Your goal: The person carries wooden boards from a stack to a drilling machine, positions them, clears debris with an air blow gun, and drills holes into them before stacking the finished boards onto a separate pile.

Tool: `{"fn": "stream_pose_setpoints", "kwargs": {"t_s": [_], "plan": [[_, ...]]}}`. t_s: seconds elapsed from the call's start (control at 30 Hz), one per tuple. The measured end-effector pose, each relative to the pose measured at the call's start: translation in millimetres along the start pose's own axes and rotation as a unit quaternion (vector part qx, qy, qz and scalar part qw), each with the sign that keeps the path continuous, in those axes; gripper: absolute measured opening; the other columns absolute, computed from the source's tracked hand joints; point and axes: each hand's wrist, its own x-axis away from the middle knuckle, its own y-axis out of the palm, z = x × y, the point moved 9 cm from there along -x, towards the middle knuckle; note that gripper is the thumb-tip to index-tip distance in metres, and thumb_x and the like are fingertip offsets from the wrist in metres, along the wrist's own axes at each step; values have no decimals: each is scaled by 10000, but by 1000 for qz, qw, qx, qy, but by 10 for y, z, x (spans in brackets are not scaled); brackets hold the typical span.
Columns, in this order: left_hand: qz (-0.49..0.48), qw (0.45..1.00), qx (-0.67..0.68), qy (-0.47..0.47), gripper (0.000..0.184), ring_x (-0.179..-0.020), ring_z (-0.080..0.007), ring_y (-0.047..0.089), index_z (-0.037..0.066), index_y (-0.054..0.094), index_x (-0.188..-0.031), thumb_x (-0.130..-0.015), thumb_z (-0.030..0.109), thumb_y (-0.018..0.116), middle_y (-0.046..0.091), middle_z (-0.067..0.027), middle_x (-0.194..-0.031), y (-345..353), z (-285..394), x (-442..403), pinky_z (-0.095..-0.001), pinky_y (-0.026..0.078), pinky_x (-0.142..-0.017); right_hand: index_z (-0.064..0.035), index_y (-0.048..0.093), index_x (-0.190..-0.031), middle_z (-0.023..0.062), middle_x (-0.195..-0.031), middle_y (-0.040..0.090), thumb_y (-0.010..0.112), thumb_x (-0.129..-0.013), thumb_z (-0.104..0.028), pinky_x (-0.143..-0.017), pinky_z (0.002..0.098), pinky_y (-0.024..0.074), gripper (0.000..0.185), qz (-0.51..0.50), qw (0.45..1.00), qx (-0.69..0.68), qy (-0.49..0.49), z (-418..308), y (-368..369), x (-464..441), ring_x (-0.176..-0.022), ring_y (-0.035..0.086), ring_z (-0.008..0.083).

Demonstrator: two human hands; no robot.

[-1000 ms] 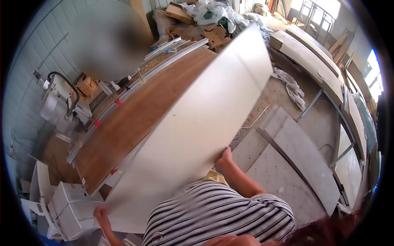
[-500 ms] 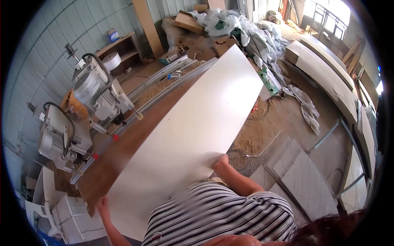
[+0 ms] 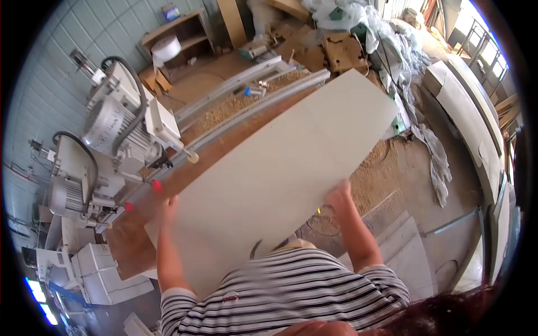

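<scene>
A long whitish board (image 3: 280, 162) stretches from my striped shirt toward the far right, over a brown worktable (image 3: 131, 249). My left hand (image 3: 168, 208) is closed on the board's left edge, its fingers partly blurred. On the opposite edge, my right hand (image 3: 339, 193) grips the board, with the fingers hidden at or beneath it. The near end of the board reaches my body. Left of the board stand two machine heads with motors (image 3: 109, 123), and a red tip (image 3: 156, 185) lies close to my left hand.
Metal rails (image 3: 246, 115) with sawdust run behind the table. Plastic sheeting (image 3: 358, 22) and cardboard (image 3: 343, 51) are heaped at the back. Stacked panels (image 3: 471, 123) stand along the right, and more flat panels (image 3: 406, 252) lie on the floor beside sawdust (image 3: 370, 162).
The board has turned clockwise and lies lower over the table. My left hand has moved forward along its edge, and my right hand has shifted forward and right. The view has turned somewhat.
</scene>
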Motion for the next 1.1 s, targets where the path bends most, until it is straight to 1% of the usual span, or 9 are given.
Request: {"fn": "stream_pose_setpoints", "kwargs": {"t_s": [0.13,0.27,0.37,0.5,0.77,0.9,1.0,1.07,1.1], "plan": [[50,973,102,203,211,-904,-322,524,27,561,-969,-782,114,606,572,-152,-978,-25,1661,-40,-409,411,-796,-62,355,-1308,108,-1334,384,272,-913,-496,-998,486,272,592,-16,998,64,1,50,-446,-287,-1196,383,299],[-132,940,72,304,331,-1003,-304,508,66,555,-1062,-757,156,646,561,-142,-1050,449,2527,981,-426,373,-889,-30,506,-1128,103,-1056,593,372,-908,-420,-777,372,439,468,-11,971,234,40,578,-1018,-167,-909,548,210],[-180,935,-3,306,394,-1089,-319,435,71,531,-1108,-756,200,653,465,-116,-1188,616,2416,1875,-439,358,-910,-31,518,-1079,131,-1011,599,473,-858,-306,-692,344,460,356,58,829,535,153,1099,-2199,-236,-817,561,238],[-259,953,-13,154,391,-1091,-329,422,67,520,-1118,-775,217,635,456,-150,-1169,617,1810,2509,-440,339,-922,-51,573,-993,163,-1002,599,581,-753,-236,-826,392,465,303,276,550,782,-103,495,-2693,-656,-968,567,351],[-221,973,-31,50,384,-974,-327,493,45,542,-1079,-793,290,617,523,-161,-1045,558,699,3332,-410,399,-841,-16,573,-1039,145,-966,621,690,-727,-185,-673,331,499,373,205,687,678,165,839,-2810,-1070,-836,624,198],[-275,910,247,-187,330,-990,-282,528,64,548,-1097,-804,203,609,523,-164,-1094,853,672,3627,-352,447,-806,-14,609,-975,73,-867,640,637,-791,-104,-688,271,508,207,-1,879,438,189,1156,-1916,-447,-791,614,139],[-359,806,334,-331,366,-1050,-225,527,77,525,-1140,-791,112,628,537,-139,-1144,836,1266,3472,-329,430,-874,-28,604,-1043,64,-920,640,609,-814,-73,-711,269,485,233,-213,758,584,197,1457,-1319,96,-817,602,132],[-321,879,340,-94,377,-1034,-197,540,61,505,-1158,-798,88,614,576,-114,-1110,609,1844,3064,-313,404,-910,-34,591,-1075,66,-978,639,625,-805,-75,-779,276,465,276,-395,644,639,143,1717,-298,833,-877,591,145],[-314,881,341,-96,377,-1034,-197,540,61,505,-1158,-798,88,614,576,-114,-1110,638,1903,3020,-313,404,-910,-37,587,-1082,74,-989,642,633,-796,-73,-814,287,449,292,-428,660,590,181,1907,7,1180,-890,586,156]]}}
